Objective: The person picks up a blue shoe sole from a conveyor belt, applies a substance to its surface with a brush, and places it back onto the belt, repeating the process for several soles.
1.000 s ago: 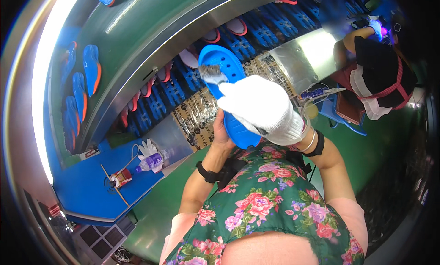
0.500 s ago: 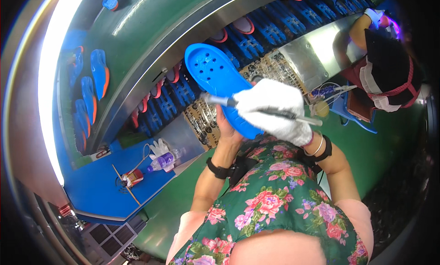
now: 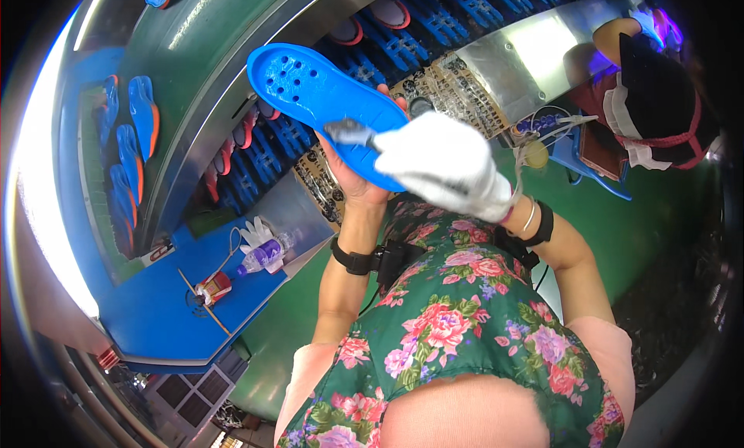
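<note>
A blue, shoe-shaped sole [image 3: 310, 87] with several round holes at its far end leans across the middle of the view. My bare left hand [image 3: 353, 180] holds it from underneath, with fingertips showing past its right edge. A wet-looking sheen lies on parts of its upper face. My right hand [image 3: 442, 161], in a white knitted glove, is closed round the handle of a small brush. The brush's dark, flat bristle end [image 3: 349, 132] is over the middle of the sole and appears to touch it. Motion blurs the glove and the brush.
Blue-and-orange soles [image 3: 142, 115] lie on a green belt [image 3: 198, 49] at the left. A blue bench [image 3: 147, 308] carries a red container [image 3: 215, 287] with a stick, a purple-labelled bottle [image 3: 267, 253] and a glove. At the right, a co-worker [image 3: 659, 99] bends close.
My left hand and the sole have moved up and to the left. The brush in my right hand has followed, and its bristle end now sits over the sole's middle.
</note>
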The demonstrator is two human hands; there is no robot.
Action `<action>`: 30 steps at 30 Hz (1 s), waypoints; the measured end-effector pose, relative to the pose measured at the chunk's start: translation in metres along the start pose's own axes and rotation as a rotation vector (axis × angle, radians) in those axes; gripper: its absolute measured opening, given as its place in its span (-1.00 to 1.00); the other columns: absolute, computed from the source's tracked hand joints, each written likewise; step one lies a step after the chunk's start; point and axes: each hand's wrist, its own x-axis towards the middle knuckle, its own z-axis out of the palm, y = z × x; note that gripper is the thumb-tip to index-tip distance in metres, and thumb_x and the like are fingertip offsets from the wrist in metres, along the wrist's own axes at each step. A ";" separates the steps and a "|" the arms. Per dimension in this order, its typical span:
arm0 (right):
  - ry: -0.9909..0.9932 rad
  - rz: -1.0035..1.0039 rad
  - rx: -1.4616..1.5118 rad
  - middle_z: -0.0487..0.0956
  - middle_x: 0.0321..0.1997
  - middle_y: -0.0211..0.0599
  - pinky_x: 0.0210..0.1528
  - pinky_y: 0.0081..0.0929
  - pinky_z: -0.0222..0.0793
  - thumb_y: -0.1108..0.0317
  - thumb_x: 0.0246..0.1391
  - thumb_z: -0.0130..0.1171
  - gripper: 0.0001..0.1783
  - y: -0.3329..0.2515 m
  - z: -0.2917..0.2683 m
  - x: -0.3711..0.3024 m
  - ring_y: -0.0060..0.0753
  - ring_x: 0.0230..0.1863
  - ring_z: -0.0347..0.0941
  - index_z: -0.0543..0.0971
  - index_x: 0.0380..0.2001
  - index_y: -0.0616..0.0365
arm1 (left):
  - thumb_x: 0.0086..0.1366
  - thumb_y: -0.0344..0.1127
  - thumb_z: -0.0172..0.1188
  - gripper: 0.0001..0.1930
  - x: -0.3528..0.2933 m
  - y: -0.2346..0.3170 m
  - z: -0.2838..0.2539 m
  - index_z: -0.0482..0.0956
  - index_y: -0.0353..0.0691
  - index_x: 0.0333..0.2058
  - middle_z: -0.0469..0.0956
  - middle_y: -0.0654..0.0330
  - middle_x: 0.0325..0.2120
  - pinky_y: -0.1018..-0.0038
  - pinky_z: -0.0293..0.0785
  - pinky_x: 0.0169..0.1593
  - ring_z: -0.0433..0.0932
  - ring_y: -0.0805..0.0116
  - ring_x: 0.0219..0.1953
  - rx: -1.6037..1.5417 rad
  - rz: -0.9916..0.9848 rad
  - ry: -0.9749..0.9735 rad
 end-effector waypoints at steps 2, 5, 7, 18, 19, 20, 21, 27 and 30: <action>-0.062 0.013 0.037 0.74 -0.08 -0.31 -0.08 -0.30 0.60 0.41 0.02 0.42 -0.69 -0.006 0.008 -0.014 -0.24 -0.14 0.68 0.75 -0.12 -0.09 | 0.26 0.53 0.04 0.01 0.002 0.003 -0.004 0.18 -0.17 0.41 0.33 0.01 0.34 -0.17 0.35 0.32 0.38 -0.15 0.29 0.034 -0.018 -0.010; -0.074 0.182 0.329 0.76 -0.20 -0.28 -0.08 -0.32 0.58 0.48 -0.10 0.49 -0.74 -0.006 0.000 -0.010 -0.24 -0.20 0.70 0.78 -0.26 0.03 | 0.27 0.51 0.04 0.00 0.001 0.005 0.001 0.19 -0.20 0.40 0.37 -0.01 0.29 -0.18 0.47 0.21 0.43 -0.11 0.24 -0.057 -0.059 -0.041; -0.006 0.307 0.290 0.76 -0.21 -0.25 -0.12 -0.34 0.58 0.47 -0.09 0.50 -0.78 0.000 -0.002 -0.012 -0.26 -0.21 0.69 0.78 -0.29 0.08 | 0.27 0.51 0.04 0.01 0.000 0.005 0.003 0.18 -0.22 0.40 0.37 -0.02 0.29 -0.18 0.48 0.20 0.44 -0.11 0.23 -0.007 -0.034 -0.004; -0.085 0.286 0.287 0.74 -0.18 -0.31 -0.14 -0.33 0.58 0.40 0.02 0.44 -0.73 -0.001 -0.006 -0.020 -0.29 -0.20 0.66 0.76 -0.16 -0.03 | 0.24 0.56 0.00 0.10 -0.002 0.025 0.001 0.05 -0.20 0.47 0.25 -0.14 0.36 -0.08 0.60 0.10 0.42 -0.21 0.24 0.115 -0.112 0.004; -0.138 0.139 0.212 0.74 -0.13 -0.30 -0.15 -0.32 0.58 0.43 -0.01 0.44 -0.71 -0.004 -0.006 -0.020 -0.25 -0.21 0.66 0.75 -0.15 -0.01 | 0.21 0.53 0.10 0.09 0.003 0.035 -0.006 0.11 -0.23 0.43 0.28 -0.11 0.32 -0.06 0.53 0.14 0.43 -0.14 0.19 0.147 -0.204 -0.020; -0.188 -0.009 0.137 0.74 -0.09 -0.30 -0.16 -0.31 0.58 0.46 -0.05 0.45 -0.68 -0.007 -0.005 -0.020 -0.22 -0.21 0.66 0.75 -0.15 0.01 | 0.17 0.49 0.19 0.08 0.005 0.040 -0.012 0.18 -0.26 0.39 0.31 -0.08 0.28 -0.04 0.46 0.18 0.43 -0.08 0.14 0.179 -0.296 -0.044; -0.211 -0.007 0.150 0.72 -0.01 -0.27 -0.18 -0.31 0.59 0.46 -0.07 0.44 -0.64 -0.013 -0.002 -0.025 -0.21 -0.21 0.65 0.74 -0.12 -0.01 | 0.16 0.49 0.20 0.10 0.005 0.034 0.003 0.18 -0.34 0.37 0.35 -0.12 0.22 -0.03 0.47 0.15 0.46 -0.07 0.06 0.134 -0.250 -0.023; -0.146 0.305 0.395 0.74 -0.19 -0.30 -0.15 -0.38 0.58 0.44 0.00 0.43 -0.83 -0.005 -0.005 -0.022 -0.28 -0.20 0.67 0.75 -0.28 0.02 | 0.26 0.34 0.08 0.03 0.004 0.050 -0.001 0.04 -0.33 0.46 0.28 -0.30 0.29 -0.11 0.54 0.15 0.49 -0.25 0.15 0.189 -0.376 -0.079; -0.250 0.084 0.231 0.74 -0.19 -0.31 -0.17 -0.36 0.59 0.43 0.00 0.43 -0.81 -0.018 -0.006 -0.024 -0.27 -0.18 0.67 0.75 -0.26 0.00 | 0.25 0.26 0.09 0.01 0.009 0.052 -0.002 0.04 -0.35 0.46 0.25 -0.34 0.31 -0.12 0.48 0.22 0.47 -0.27 0.19 0.130 -0.437 -0.198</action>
